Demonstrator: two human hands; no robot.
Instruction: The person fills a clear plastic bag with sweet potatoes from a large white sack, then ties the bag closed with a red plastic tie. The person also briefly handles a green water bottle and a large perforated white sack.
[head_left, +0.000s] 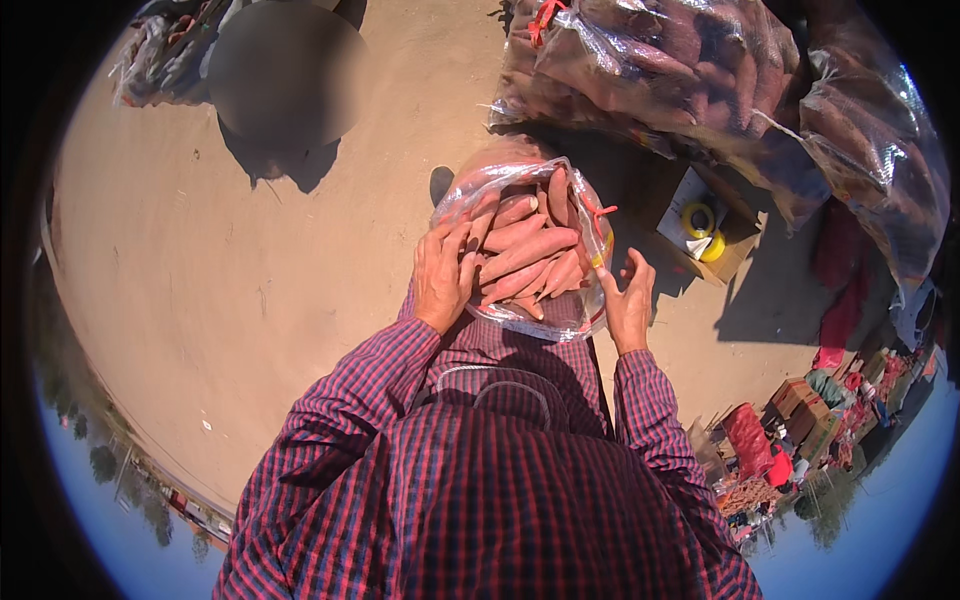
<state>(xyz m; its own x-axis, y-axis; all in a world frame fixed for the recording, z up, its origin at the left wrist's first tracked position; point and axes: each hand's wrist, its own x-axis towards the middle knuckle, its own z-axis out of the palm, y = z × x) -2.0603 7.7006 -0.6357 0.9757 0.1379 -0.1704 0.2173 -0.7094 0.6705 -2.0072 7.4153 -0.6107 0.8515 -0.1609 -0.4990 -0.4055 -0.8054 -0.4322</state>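
Observation:
An open clear plastic bag (517, 324) full of reddish sweet potatoes (529, 253) stands upright before me, close to my legs. My left hand (441, 276) rests at the bag's left rim, its fingers over the edge beside the sweet potatoes; whether they pinch the plastic is unclear. On the opposite side, my right hand (631, 300) has its thumb at the rim, near a yellow mark on the film. Its other fingers are spread away from the thumb. A red tie string (600, 213) hangs at the bag's right edge.
Large filled clear bags of sweet potatoes (645, 67) stand at upper right. Below them, an open cardboard box (731, 259) holds yellow tape rolls (712, 246). Cartons (799, 409) and red sacks (746, 439) pile up at lower right. A blurred patch covers something at upper left.

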